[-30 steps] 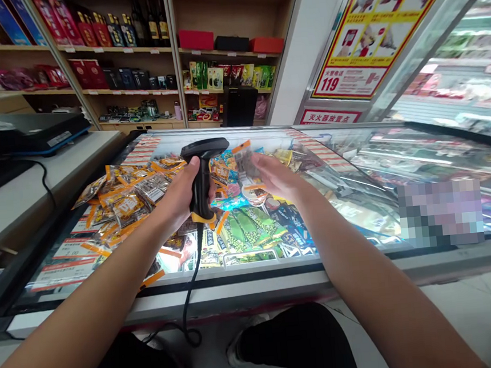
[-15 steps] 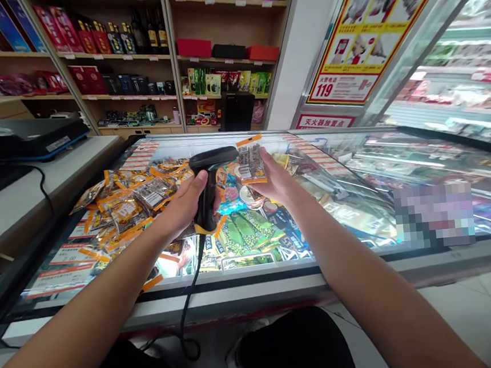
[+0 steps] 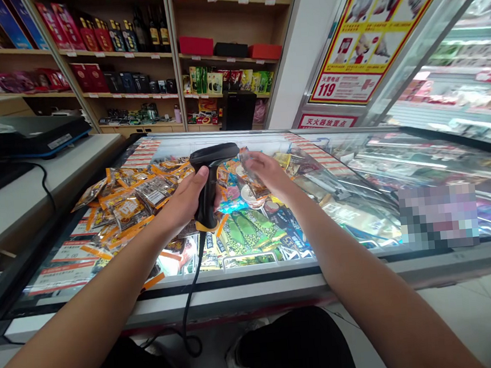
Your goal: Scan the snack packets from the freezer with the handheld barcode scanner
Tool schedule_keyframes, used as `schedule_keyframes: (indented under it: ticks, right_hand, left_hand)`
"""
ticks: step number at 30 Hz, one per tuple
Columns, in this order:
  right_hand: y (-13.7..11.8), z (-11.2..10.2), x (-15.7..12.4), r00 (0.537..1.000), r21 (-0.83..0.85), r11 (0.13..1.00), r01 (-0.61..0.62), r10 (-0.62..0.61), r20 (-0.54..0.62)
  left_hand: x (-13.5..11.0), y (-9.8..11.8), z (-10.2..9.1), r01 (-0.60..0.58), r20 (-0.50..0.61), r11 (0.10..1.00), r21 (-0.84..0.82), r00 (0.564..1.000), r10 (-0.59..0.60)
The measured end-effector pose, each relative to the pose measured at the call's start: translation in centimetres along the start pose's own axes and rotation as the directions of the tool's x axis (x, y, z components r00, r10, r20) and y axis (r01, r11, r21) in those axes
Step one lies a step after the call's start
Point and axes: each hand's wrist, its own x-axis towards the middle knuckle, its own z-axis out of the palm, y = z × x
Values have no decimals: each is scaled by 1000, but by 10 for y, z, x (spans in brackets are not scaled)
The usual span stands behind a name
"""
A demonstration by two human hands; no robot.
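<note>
My left hand (image 3: pixel 185 199) is closed round the grip of a black barcode scanner (image 3: pixel 210 170). Its head points right and its cable (image 3: pixel 191 303) hangs down to the floor. My right hand (image 3: pixel 268 173) is just right of the scanner head, fingers closed on a small orange-edged snack packet (image 3: pixel 249 162) that is blurred by motion. Both hands hover over the glass lid of a chest freezer (image 3: pixel 246 290). A pile of similar orange-edged packets (image 3: pixel 128 197) lies on the lid left of my left hand.
Through the glass show green and blue frozen goods (image 3: pixel 249 229). A white counter (image 3: pixel 18 192) with a black device (image 3: pixel 30 134) stands at left. Wooden shelves (image 3: pixel 140 56) of boxes and bottles line the back wall. A second glass freezer (image 3: pixel 441 155) runs right.
My right hand had raised the packet upright before the scanner head; now the packet is tipped down and blurred, with the hand turned over it. The left hand and scanner barely moved.
</note>
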Motion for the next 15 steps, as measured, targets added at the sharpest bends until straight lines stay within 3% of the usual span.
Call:
schedule_keyframes:
  ticks: [2,3,5,9,15]
  right_hand:
    - [11,9,-1,999,-381,925,-17,3,-39]
    - [15,13,-2,998,-551,833,-46,20,-53]
    - [23,18,-2,992,-737,664,-122,78,-95]
    - [29,11,0,968,-796,556,-238,203,-148]
    - [39,-26,5,907,-804,453,-386,344,-242]
  left_hand:
    - [1,-1,0,0,-19,999,-34,1000,-1]
    - [1,-2,1,-2,-21,999,-39,1000,1]
    - [2,-4,1,-1,-18,1000,-28,1000,0]
    - [2,-7,-1,4,-13,1000,-19,1000,-4]
    - [2,-3,-3,13,-33,1000,13,999,-12]
